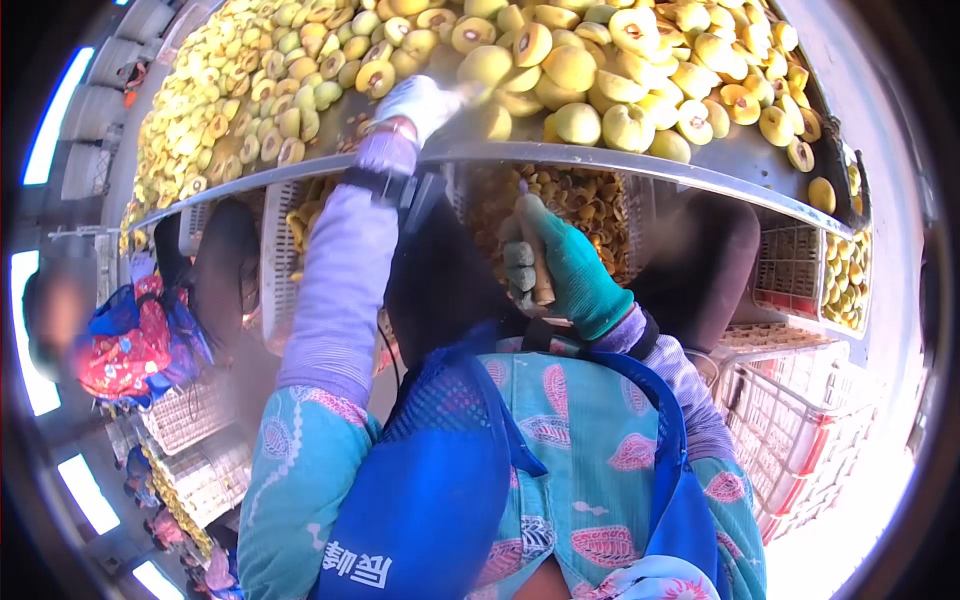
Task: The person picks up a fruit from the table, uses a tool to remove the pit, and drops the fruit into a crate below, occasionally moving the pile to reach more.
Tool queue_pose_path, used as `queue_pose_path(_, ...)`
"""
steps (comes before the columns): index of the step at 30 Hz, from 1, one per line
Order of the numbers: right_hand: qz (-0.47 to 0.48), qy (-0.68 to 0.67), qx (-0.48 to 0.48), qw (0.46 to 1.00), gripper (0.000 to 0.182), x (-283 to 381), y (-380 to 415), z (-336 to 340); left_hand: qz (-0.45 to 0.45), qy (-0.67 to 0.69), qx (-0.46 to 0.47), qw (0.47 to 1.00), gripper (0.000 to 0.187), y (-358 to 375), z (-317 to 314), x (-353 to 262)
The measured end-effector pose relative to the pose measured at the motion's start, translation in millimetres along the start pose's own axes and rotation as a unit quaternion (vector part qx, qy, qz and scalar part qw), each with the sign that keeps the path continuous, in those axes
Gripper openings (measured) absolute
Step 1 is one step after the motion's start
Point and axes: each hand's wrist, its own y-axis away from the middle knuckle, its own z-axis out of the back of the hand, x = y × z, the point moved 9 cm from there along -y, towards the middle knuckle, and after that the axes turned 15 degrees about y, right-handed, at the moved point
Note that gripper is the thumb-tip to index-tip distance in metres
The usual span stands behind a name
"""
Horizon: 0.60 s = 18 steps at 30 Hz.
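My left hand (pixel 425 105), in a white glove, reaches over the metal table (pixel 460 150) among halved yellow fruits (pixel 375 78); its fingers are smeared by motion. My right hand (pixel 560 265), in a green glove with grey fingertips, is closed around a tool with a wooden handle (pixel 541 270). That hand is in front of the table edge, above a crate of cut fruit pieces (pixel 590 205). Larger yellow fruits (pixel 627 127), some halved with brown centres, are heaped on the table just right of my left hand.
The raised metal rim (pixel 700 178) runs across the table front. White crates (pixel 795 420) are stacked at right, and another crate (pixel 847 285) holds fruit. At left sits a person (pixel 135 330) in red and blue clothing. More crates (pixel 200 410) stand below that person.
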Motion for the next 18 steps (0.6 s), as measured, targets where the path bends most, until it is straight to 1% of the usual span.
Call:
queue_pose_path(1,0.04,0.05,-0.035,0.997,0.036,13.3,4.4,1.6,-0.005,0.096,0.06,0.994,0.055,-23.4,-26.8,11.7)
queue_pose_path(2,0.077,0.103,-0.075,0.989,0.038,27.6,10.5,3.0,0.036,0.242,0.142,0.959,0.045,-21.5,-38.9,8.5)
queue_pose_path(4,0.126,0.218,-0.144,0.957,0.037,49.3,12.0,7.7,-0.027,0.275,0.096,0.956,0.041,-32.7,-35.8,15.2)
queue_pose_path(6,0.182,0.326,-0.188,0.908,0.035,73.5,13.4,-0.5,-0.004,0.305,0.05,0.951,0.039,2.3,-13.0,-1.9)
queue_pose_path(8,0.31,0.429,-0.228,0.817,0.033,93.1,1.6,-8.9,-0.068,0.314,0.038,0.946,0.063,12.1,-5.5,4.3)
queue_pose_path(9,0.373,0.472,-0.247,0.76,0.032,100.8,1.3,-16.8,-0.103,0.317,0.035,0.942,0.075,16.1,-3.1,4.4)
queue_pose_path(10,0.409,0.535,-0.272,0.687,0.033,111.0,11.3,-32.7,-0.144,0.417,0.04,0.896,0.062,41.5,5.4,-12.0)
queue_pose_path(11,0.416,0.554,-0.252,0.676,0.033,113.1,7.6,-37.9,-0.117,0.506,0.092,0.85,0.057,62.9,5.7,-23.6)
queue_pose_path(12,0.421,0.574,-0.231,0.663,0.032,116.2,1.9,-41.8,-0.088,0.589,0.143,0.791,0.051,83.6,7.2,-36.6)
queue_pose_path(13,0.427,0.594,-0.208,0.649,0.032,115.8,-1.6,-47.0,-0.057,0.665,0.189,0.72,0.045,94.9,4.1,-44.2)
queue_pose_path(14,0.458,0.613,-0.234,0.6,0.033,115.3,3.1,-50.8,-0.143,0.647,0.192,0.724,0.042,97.1,6.2,-47.9)
queue_pose_path(15,0.467,0.607,-0.235,0.599,0.033,114.6,5.0,-54.2,-0.226,0.63,0.19,0.718,0.041,101.6,8.6,-50.6)
queue_pose_path(17,0.482,0.597,-0.237,0.595,0.033,112.5,11.5,-59.7,-0.211,0.542,0.117,0.805,0.044,100.4,7.4,-51.7)
queue_pose_path(18,0.476,0.592,-0.246,0.602,0.034,110.5,12.0,-58.2,-0.142,0.661,0.163,0.719,0.034,102.7,-3.4,-56.6)
